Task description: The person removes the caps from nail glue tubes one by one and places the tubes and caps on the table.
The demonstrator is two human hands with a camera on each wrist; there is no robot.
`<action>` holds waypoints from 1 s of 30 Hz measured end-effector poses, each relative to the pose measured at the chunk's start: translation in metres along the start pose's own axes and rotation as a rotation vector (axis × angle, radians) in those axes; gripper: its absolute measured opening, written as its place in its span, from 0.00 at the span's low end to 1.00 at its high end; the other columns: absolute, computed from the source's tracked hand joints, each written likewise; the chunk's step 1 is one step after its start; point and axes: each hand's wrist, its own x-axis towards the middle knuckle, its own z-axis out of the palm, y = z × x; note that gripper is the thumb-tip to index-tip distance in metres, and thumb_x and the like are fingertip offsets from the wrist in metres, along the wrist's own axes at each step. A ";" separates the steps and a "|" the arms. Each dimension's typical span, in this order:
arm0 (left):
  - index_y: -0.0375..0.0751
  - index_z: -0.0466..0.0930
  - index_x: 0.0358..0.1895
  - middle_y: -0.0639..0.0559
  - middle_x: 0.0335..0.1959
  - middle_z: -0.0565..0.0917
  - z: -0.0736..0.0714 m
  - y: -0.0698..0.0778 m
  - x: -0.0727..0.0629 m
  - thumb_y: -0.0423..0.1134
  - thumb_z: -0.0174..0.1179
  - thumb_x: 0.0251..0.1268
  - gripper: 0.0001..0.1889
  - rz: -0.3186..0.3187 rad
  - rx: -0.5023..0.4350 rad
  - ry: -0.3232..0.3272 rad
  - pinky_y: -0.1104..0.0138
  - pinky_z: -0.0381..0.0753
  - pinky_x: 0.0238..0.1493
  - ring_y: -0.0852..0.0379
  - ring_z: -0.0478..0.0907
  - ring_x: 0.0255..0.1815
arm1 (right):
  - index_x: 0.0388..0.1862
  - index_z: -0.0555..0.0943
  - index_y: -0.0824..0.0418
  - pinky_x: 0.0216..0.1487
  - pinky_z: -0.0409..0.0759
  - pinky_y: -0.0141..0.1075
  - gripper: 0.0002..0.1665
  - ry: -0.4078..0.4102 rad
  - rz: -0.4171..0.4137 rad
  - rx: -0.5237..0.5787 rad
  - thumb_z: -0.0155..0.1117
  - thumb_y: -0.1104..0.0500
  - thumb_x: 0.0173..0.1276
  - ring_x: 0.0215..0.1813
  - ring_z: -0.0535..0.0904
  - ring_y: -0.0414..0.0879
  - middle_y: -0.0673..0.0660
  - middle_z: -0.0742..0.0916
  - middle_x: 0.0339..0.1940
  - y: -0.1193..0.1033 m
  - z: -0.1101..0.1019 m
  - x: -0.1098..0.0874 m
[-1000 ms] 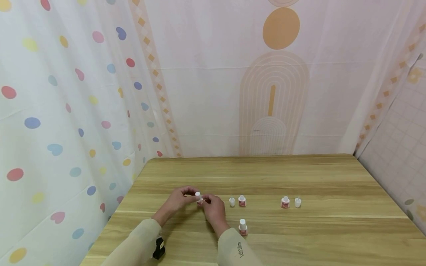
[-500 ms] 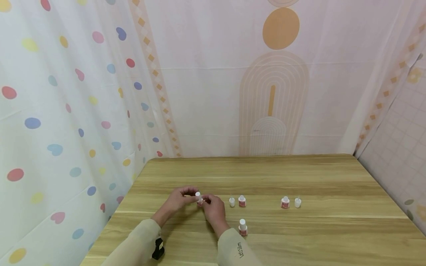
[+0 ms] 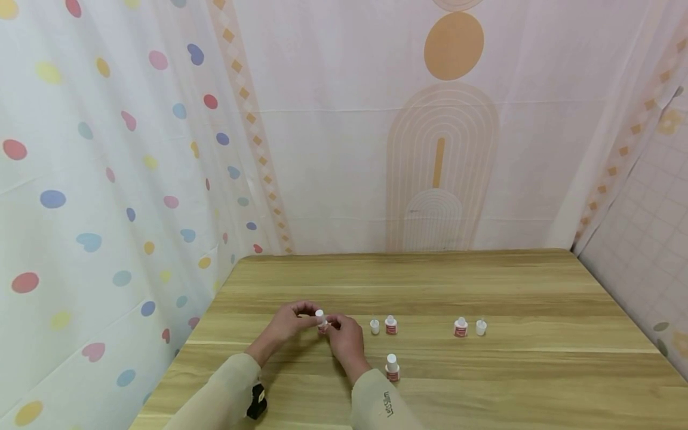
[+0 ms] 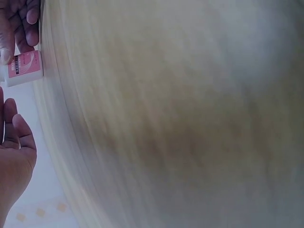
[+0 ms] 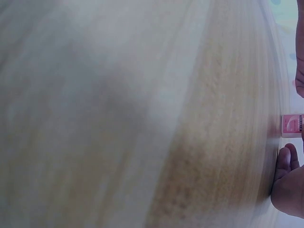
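Observation:
In the head view my left hand [image 3: 287, 322] and right hand [image 3: 345, 340] meet at a small white bottle [image 3: 322, 328] with a pink label and a white cap [image 3: 319, 314]. The bottle looks upright. My right thumb and fingers pinch its body. My left thumb and forefinger hold it near the cap; their exact contact is hard to make out. The left wrist view shows the bottle's label [image 4: 24, 64] between the two hands, its cap out of frame. Only the lower label [image 5: 291, 124] shows at the right wrist view's edge.
Right of my hands stand an uncapped bottle [image 3: 390, 325] and an upturned cap [image 3: 374, 326] with a thin brush. Farther right are another uncapped bottle [image 3: 460, 327] and upturned cap [image 3: 481, 327]. A capped bottle [image 3: 393, 368] stands nearer, on the wooden table [image 3: 516, 382]. Curtains surround it.

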 end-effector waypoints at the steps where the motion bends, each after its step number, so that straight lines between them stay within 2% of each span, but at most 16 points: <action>1: 0.41 0.84 0.40 0.51 0.39 0.84 0.000 0.000 0.000 0.42 0.71 0.60 0.11 -0.003 -0.003 0.001 0.58 0.75 0.45 0.50 0.77 0.45 | 0.35 0.87 0.58 0.35 0.75 0.36 0.04 0.002 -0.004 -0.002 0.70 0.58 0.67 0.32 0.74 0.39 0.47 0.84 0.28 0.000 0.000 0.000; 14: 0.40 0.84 0.40 0.49 0.40 0.84 -0.002 0.003 0.000 0.42 0.71 0.61 0.11 -0.006 -0.037 0.003 0.58 0.76 0.45 0.51 0.77 0.42 | 0.35 0.87 0.59 0.34 0.75 0.34 0.03 0.010 0.003 0.010 0.68 0.65 0.65 0.31 0.75 0.39 0.47 0.83 0.27 0.004 0.003 0.003; 23: 0.36 0.84 0.43 0.49 0.39 0.84 -0.006 0.005 0.002 0.39 0.70 0.62 0.11 0.017 -0.056 0.006 0.56 0.76 0.46 0.53 0.76 0.42 | 0.36 0.87 0.59 0.34 0.74 0.34 0.02 0.003 0.014 0.010 0.68 0.63 0.66 0.32 0.75 0.39 0.47 0.84 0.28 0.003 0.002 0.002; 30: 0.34 0.83 0.42 0.51 0.38 0.84 -0.008 0.021 -0.004 0.34 0.67 0.65 0.08 0.026 -0.055 0.022 0.50 0.75 0.48 0.51 0.76 0.43 | 0.36 0.87 0.60 0.33 0.73 0.34 0.02 0.005 0.010 0.004 0.69 0.62 0.66 0.31 0.73 0.39 0.48 0.83 0.27 0.002 0.002 0.002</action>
